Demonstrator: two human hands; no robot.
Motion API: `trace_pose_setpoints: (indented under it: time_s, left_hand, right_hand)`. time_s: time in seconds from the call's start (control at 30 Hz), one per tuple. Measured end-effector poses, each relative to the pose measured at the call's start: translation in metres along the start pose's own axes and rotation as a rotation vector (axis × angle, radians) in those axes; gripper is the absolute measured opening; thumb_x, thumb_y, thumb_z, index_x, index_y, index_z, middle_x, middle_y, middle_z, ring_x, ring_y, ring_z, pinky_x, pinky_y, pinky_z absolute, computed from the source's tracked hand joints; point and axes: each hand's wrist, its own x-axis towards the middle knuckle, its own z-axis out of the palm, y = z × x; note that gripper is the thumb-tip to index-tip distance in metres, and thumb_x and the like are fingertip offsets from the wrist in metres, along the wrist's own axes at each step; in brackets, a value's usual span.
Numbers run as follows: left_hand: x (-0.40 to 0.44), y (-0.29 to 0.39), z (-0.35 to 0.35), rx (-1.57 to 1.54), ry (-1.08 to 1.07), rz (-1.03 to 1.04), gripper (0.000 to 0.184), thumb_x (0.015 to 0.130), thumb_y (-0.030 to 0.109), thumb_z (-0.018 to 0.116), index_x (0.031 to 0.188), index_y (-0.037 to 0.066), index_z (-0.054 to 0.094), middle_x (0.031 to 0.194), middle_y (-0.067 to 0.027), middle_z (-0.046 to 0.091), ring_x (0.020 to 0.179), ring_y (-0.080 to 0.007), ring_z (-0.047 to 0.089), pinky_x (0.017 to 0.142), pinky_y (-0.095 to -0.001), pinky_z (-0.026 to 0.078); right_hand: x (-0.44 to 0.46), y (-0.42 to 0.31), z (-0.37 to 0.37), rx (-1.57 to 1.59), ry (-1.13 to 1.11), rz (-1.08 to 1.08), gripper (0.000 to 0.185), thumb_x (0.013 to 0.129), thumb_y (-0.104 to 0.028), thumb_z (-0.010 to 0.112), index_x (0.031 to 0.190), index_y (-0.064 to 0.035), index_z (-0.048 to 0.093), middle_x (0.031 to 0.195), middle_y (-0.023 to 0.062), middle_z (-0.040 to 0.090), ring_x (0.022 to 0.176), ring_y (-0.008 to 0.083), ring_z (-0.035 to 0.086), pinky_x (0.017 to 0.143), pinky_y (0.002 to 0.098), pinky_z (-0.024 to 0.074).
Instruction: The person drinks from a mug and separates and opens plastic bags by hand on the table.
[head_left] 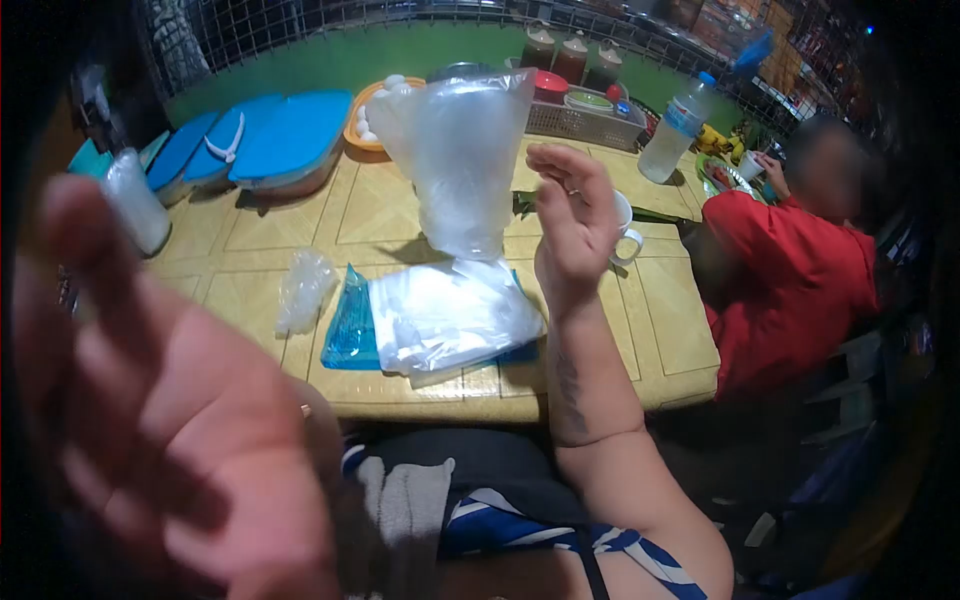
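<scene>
My left hand [200, 400] is raised close to the camera at the left, palm showing, blurred, with nothing in it. Above the table's right half is my right hand [580, 215], fingers slightly curled and apart, holding nothing. Beside it stands a white mug [628, 243], partly hidden by the hand. A stack of clear plastic bags [450, 315] lies in front of me on a blue plastic wrapper [350, 335]. Behind the stack, a clear plastic bag [465, 170] stands upright and opened out. A small crumpled plastic bag [305, 290] lies to the left.
Blue-lidded containers [290, 135] and an orange bowl of eggs [365, 138] stand at the back left. Behind are a basket [590, 125] and several jars [570, 60]. A water bottle [672, 130] is at the right, near a seated person in red [790, 260].
</scene>
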Motion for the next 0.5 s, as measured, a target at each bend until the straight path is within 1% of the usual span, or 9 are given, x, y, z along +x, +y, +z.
trace_pose_setpoints:
  time_s: [0.07, 0.1, 0.17, 0.2, 0.23, 0.27, 0.33, 0.43, 0.5]
  left_hand:
    - [0.004, 0.007, 0.008, -0.016, -0.025, 0.013, 0.050, 0.093, 0.038, 0.057, 0.130, 0.005, 0.056, 0.125, -0.0217, 0.057, 0.115, -0.0370, 0.054, 0.106, -0.0602, 0.036]
    - [0.006, 0.009, 0.011, -0.014, -0.032, 0.018, 0.049, 0.093, 0.038, 0.057, 0.130, 0.005, 0.056, 0.125, -0.0216, 0.057, 0.115, -0.0369, 0.054, 0.106, -0.0600, 0.036]
    - [0.008, 0.009, 0.012, -0.015, -0.037, 0.008, 0.049, 0.093, 0.037, 0.057, 0.130, 0.005, 0.056, 0.125, -0.0214, 0.057, 0.115, -0.0366, 0.054, 0.106, -0.0596, 0.037]
    - [0.007, 0.010, 0.012, -0.021, -0.036, 0.020, 0.049, 0.093, 0.037, 0.057, 0.130, 0.005, 0.056, 0.125, -0.0214, 0.057, 0.115, -0.0364, 0.054, 0.106, -0.0593, 0.037]
    - [0.005, 0.010, 0.012, -0.031, -0.031, 0.022, 0.048, 0.093, 0.037, 0.057, 0.129, 0.005, 0.056, 0.124, -0.0213, 0.057, 0.115, -0.0363, 0.054, 0.106, -0.0591, 0.037]
    - [0.005, 0.010, 0.011, -0.033, -0.027, 0.020, 0.048, 0.093, 0.037, 0.057, 0.129, 0.005, 0.056, 0.124, -0.0212, 0.057, 0.115, -0.0361, 0.054, 0.105, -0.0589, 0.037]
    - [0.005, 0.008, 0.011, -0.037, -0.016, 0.029, 0.048, 0.093, 0.036, 0.057, 0.129, 0.005, 0.056, 0.124, -0.0210, 0.058, 0.114, -0.0358, 0.054, 0.105, -0.0584, 0.037]
    - [0.004, 0.007, 0.014, -0.046, -0.020, 0.038, 0.047, 0.093, 0.035, 0.057, 0.129, 0.005, 0.057, 0.124, -0.0208, 0.058, 0.114, -0.0354, 0.054, 0.105, -0.0578, 0.037]
    - [0.004, 0.008, 0.015, -0.052, -0.010, 0.049, 0.046, 0.093, 0.035, 0.057, 0.128, 0.005, 0.057, 0.124, -0.0206, 0.058, 0.113, -0.0351, 0.054, 0.104, -0.0573, 0.037]
  right_hand:
    - [-0.001, -0.049, 0.003, 0.177, -0.233, -0.185, 0.039, 0.091, -0.028, 0.064, 0.117, 0.0008, 0.062, 0.115, 0.0119, 0.060, 0.108, 0.0233, 0.057, 0.094, 0.0356, 0.0437]
    - [-0.002, -0.072, 0.006, 0.238, -0.325, -0.233, 0.043, 0.093, -0.037, 0.057, 0.115, -0.0004, 0.062, 0.112, 0.0140, 0.062, 0.102, 0.0248, 0.058, 0.094, 0.0396, 0.0437]
    - [0.006, -0.110, 0.017, 0.303, -0.463, -0.253, 0.059, 0.096, -0.056, 0.042, 0.112, -0.0029, 0.063, 0.105, 0.0181, 0.064, 0.092, 0.0278, 0.060, 0.093, 0.0476, 0.0436]
    - [0.007, -0.130, 0.016, 0.311, -0.496, -0.216, 0.069, 0.098, -0.065, 0.035, 0.110, -0.0041, 0.064, 0.102, 0.0202, 0.065, 0.087, 0.0293, 0.061, 0.093, 0.0516, 0.0436]
    - [-0.001, -0.171, 0.022, 0.252, -0.443, -0.020, 0.063, 0.099, -0.061, 0.037, 0.107, -0.0046, 0.064, 0.102, 0.0188, 0.066, 0.085, 0.0281, 0.061, 0.092, 0.0515, 0.0444]
    - [-0.002, -0.189, 0.017, 0.220, -0.472, 0.030, 0.060, 0.099, -0.058, 0.038, 0.106, -0.0045, 0.064, 0.101, 0.0185, 0.066, 0.084, 0.0278, 0.061, 0.091, 0.0507, 0.0452]
    - [-0.002, -0.207, 0.002, 0.176, -0.489, 0.081, 0.054, 0.098, -0.052, 0.040, 0.105, -0.0041, 0.065, 0.099, 0.0179, 0.066, 0.083, 0.0274, 0.062, 0.089, 0.0490, 0.0469]
    - [-0.012, -0.226, -0.018, 0.156, -0.413, 0.110, 0.046, 0.097, -0.044, 0.044, 0.103, -0.0036, 0.065, 0.095, 0.0170, 0.067, 0.081, 0.0267, 0.064, 0.086, 0.0465, 0.0493]
    - [-0.019, -0.231, -0.020, 0.195, -0.348, 0.081, 0.041, 0.097, -0.039, 0.047, 0.101, -0.0033, 0.066, 0.092, 0.0164, 0.067, 0.080, 0.0262, 0.065, 0.084, 0.0448, 0.0509]
